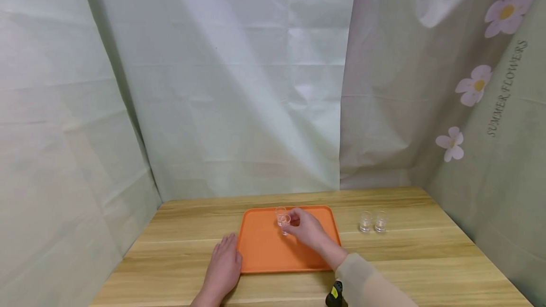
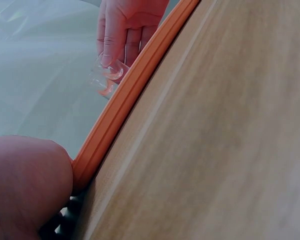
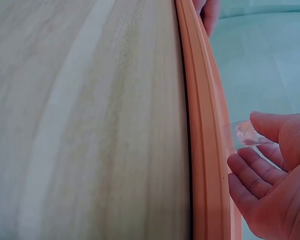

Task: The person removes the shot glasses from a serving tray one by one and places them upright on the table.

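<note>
An orange tray lies on the wooden table. Over its back middle, my right hand pinches a small clear shot glass between thumb and forefinger; the other fingers are loosely bent in the right wrist view. Just behind that glass stands a second clear shot glass, partly overlapped by the first. Whether the two touch, I cannot tell. My left hand rests at the tray's left edge with fingers extended, and its thumb meets the rim in the left wrist view.
Two more clear shot glasses, one beside the other, stand on the table right of the tray. A black object with a yellow mark shows by the right sleeve. Pale curtains enclose the table's back and sides.
</note>
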Demonstrator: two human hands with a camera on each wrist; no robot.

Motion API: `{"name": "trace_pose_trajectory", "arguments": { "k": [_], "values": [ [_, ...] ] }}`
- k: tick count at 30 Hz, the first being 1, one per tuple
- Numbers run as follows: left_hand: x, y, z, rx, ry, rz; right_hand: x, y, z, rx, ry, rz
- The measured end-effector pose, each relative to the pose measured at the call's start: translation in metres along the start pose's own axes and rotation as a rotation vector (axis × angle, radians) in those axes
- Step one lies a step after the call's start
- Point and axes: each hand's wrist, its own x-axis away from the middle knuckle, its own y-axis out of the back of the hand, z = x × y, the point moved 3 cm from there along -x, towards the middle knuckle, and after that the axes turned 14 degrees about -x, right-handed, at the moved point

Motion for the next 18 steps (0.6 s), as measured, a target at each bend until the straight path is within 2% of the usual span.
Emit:
{"name": "trace_pose_trajectory", "arguments": {
  "k": [5,11,18],
  "values": [
    [0.000,0.000,0.001,0.014,0.004,0.018,0.001,0.000,0.001,-0.005,-0.001,0.001],
    [-0.001,-0.006,0.004,-0.004,0.003,0.024,0.005,0.004,0.002,-0.018,0.012,-0.007],
    [-0.002,0.001,0.000,0.006,0.000,0.025,0.015,0.016,0.002,-0.041,0.030,-0.031]
  ]
}}
